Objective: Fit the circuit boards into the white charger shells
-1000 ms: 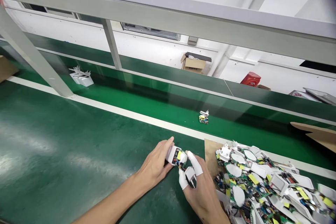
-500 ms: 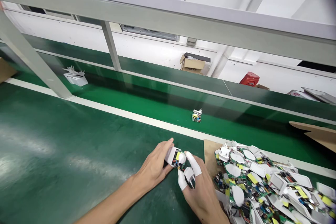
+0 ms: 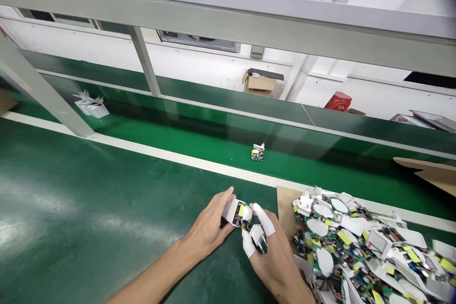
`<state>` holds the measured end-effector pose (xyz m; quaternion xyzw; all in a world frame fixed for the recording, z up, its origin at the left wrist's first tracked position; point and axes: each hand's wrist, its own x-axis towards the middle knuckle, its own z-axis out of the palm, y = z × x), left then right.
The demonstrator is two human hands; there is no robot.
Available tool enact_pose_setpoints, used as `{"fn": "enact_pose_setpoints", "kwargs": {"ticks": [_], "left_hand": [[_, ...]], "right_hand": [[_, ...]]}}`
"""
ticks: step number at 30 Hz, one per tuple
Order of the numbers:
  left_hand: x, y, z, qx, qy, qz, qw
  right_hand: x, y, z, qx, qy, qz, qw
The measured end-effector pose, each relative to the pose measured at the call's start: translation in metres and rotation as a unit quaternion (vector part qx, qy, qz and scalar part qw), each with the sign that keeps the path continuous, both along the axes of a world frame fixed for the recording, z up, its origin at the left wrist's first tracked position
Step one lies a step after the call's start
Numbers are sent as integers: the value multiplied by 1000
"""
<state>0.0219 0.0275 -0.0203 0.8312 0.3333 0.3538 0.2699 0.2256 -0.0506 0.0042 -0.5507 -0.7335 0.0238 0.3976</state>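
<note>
My left hand [image 3: 210, 223] grips a white charger shell [image 3: 235, 213] that has a green circuit board with a yellow part showing at its open end. My right hand [image 3: 272, 254], with white finger cots on thumb and forefinger, pinches a white plug cap [image 3: 258, 239] right beside that shell. Both hands rest low over the dark green table [image 3: 89, 218]. To the right of them lies a heap of charger parts [image 3: 359, 247], white shells and green boards mixed, on a piece of cardboard [image 3: 285, 206].
Beyond a white strip runs a green conveyor belt [image 3: 199, 137]. It carries one small charger board [image 3: 258, 152] and a white group of shells [image 3: 90, 105] at far left. A grey frame beam [image 3: 228, 14] and posts cross overhead. Cardboard [image 3: 427, 173] juts in at right.
The charger board and the white shells on the belt have drifted left. My hands stay in the same place, still holding the shell and the plug cap.
</note>
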Motion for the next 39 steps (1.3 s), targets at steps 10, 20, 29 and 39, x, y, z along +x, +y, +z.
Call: {"fn": "enact_pose_setpoints", "kwargs": {"ticks": [10, 20, 29, 39], "left_hand": [[0, 0, -3, -9, -1, -7, 1000], [1, -1, -2, -19, -4, -12, 1000], [-2, 1, 10, -207, 4, -116, 971], [-3, 161, 37, -121, 45, 40, 991]], "right_hand": [[1, 0, 1, -16, 5, 4, 1000], [2, 0, -1, -10, -10, 21, 1000], [2, 5, -16, 1, -29, 45, 999], [-8, 11, -7, -144, 25, -69, 987]]}}
